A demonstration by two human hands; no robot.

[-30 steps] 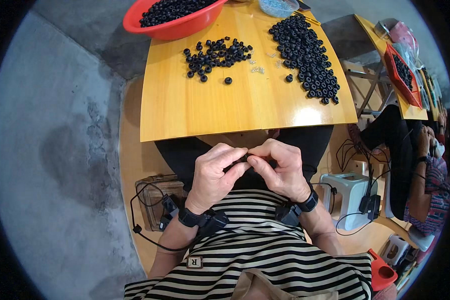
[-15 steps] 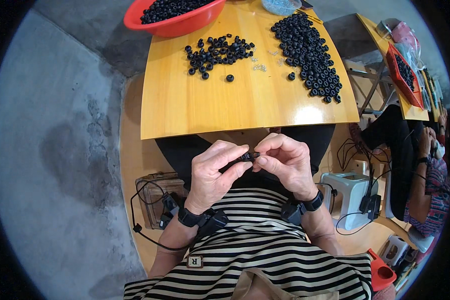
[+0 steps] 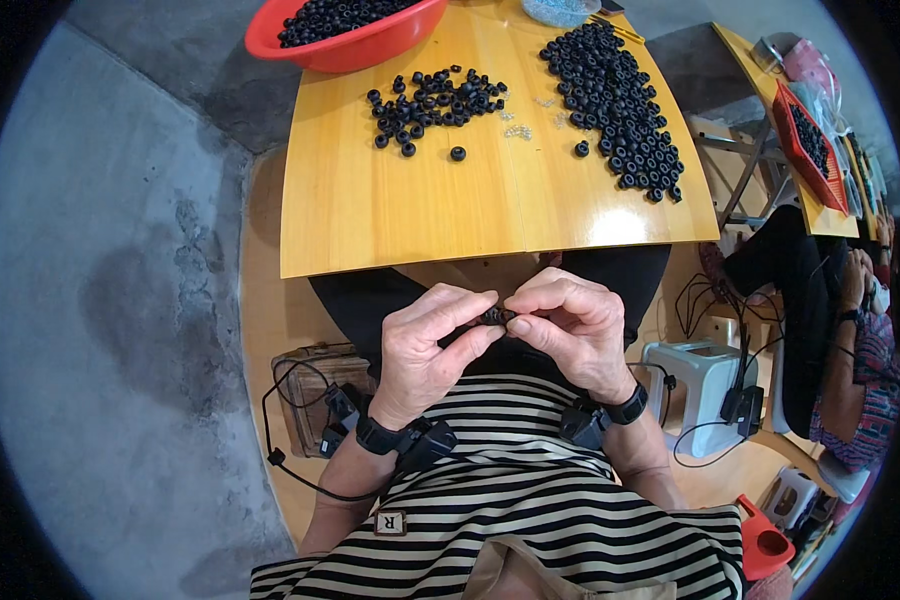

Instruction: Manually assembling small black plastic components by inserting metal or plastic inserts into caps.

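Over my lap, just in front of the table edge, my left hand (image 3: 425,345) and my right hand (image 3: 575,325) meet fingertip to fingertip. Both are closed in a pinch on a small black round part (image 3: 492,316), largely covered by the fingers, so its exact kind does not show. Loose black ring-like parts with holes (image 3: 620,110) lie in a large group at the table's right. A smaller scatter of black round parts (image 3: 440,105) lies left of it. Tiny clear pieces (image 3: 517,132) sit between the two groups.
A red basin (image 3: 345,45) of black parts stands on the far left of the wooden table (image 3: 390,225). A clear tub (image 3: 560,10) is at the back. Right, a seated person (image 3: 840,390) sits by another table with a red basket (image 3: 810,150). A white stool (image 3: 695,390) and cables stand nearby.
My right fingertips have moved slightly left, closing in on the small black part. My left hand has hardly moved, and the parts on the table lie as before.
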